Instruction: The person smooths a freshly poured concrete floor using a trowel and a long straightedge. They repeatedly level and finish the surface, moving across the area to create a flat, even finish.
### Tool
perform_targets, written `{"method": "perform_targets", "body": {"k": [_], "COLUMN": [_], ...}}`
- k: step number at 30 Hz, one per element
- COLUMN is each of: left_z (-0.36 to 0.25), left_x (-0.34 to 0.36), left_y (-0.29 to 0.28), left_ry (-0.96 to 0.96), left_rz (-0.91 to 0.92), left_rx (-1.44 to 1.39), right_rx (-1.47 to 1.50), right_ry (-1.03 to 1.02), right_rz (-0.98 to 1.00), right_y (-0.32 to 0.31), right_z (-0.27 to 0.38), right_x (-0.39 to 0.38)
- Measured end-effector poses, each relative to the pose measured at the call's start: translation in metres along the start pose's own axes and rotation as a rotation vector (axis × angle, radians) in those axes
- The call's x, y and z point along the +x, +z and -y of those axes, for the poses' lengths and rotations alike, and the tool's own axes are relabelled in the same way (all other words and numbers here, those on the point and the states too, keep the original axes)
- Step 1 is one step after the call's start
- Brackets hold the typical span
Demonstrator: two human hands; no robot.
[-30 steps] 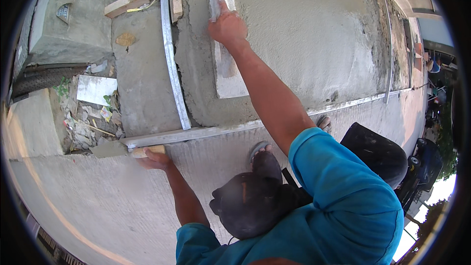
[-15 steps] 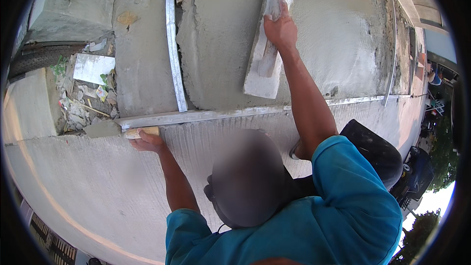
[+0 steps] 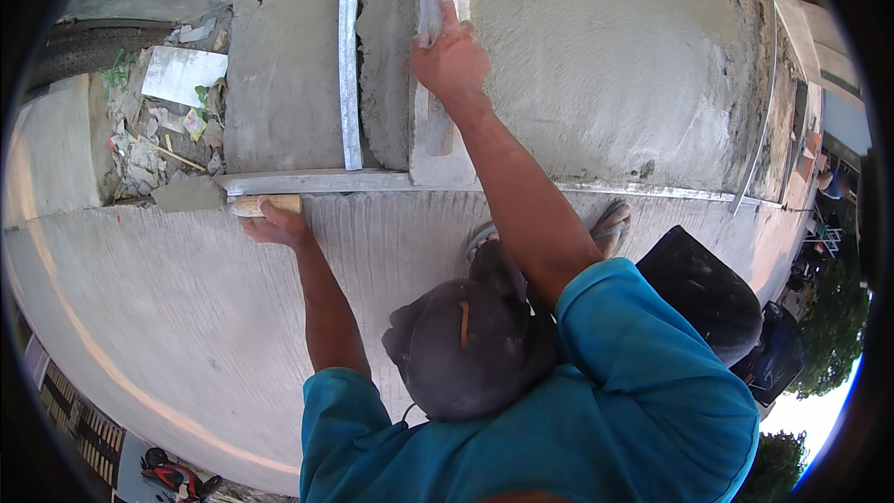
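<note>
My right hand [image 3: 453,63] grips the handle of a long, pale, cement-smeared float [image 3: 444,168], which lies flat on wet grey concrete [image 3: 596,84]. The float's near end reaches the form board [image 3: 326,183] along the slab's front edge. At the lower left, my left hand [image 3: 274,224] is closed round the wooden handle of a trowel [image 3: 189,194]. Its flat grey blade points left, beside the board's left end and the rubble. A metal strip [image 3: 348,65] stands left of the float, with a rough concrete edge between them.
Broken rubble and a white slab piece [image 3: 184,74] lie at the left, near a tyre [image 3: 70,56]. Ridged concrete paving [image 3: 186,317] spreads in front of the board. My sandalled foot [image 3: 610,228] stands near the board, and another metal bar [image 3: 759,121] lies at the right.
My right hand has moved the float left over the wet concrete, closer to the metal strip. My left hand stays with the trowel by the board's end. The view has shifted slightly.
</note>
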State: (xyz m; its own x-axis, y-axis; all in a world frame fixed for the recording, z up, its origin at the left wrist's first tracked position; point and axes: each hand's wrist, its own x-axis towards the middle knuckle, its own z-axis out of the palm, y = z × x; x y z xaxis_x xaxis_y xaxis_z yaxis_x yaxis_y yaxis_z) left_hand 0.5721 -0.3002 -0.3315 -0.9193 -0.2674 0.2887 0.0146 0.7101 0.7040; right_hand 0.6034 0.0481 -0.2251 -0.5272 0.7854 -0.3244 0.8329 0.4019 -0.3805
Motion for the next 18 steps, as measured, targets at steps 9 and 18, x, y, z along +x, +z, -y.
{"method": "perform_targets", "body": {"k": [9, 18], "left_z": [-0.001, 0.005], "left_x": [0.001, 0.002], "left_y": [0.002, -0.001], "left_ry": [0.047, 0.022], "left_rz": [-0.007, -0.012], "left_rx": [0.040, 0.047], "right_rx": [0.114, 0.136], "right_ry": [-0.151, -0.022], "right_rz": [-0.269, -0.006], "right_y": [-0.021, 0.007], "right_z": [-0.102, 0.023], "right_x": [-0.001, -0.001]}}
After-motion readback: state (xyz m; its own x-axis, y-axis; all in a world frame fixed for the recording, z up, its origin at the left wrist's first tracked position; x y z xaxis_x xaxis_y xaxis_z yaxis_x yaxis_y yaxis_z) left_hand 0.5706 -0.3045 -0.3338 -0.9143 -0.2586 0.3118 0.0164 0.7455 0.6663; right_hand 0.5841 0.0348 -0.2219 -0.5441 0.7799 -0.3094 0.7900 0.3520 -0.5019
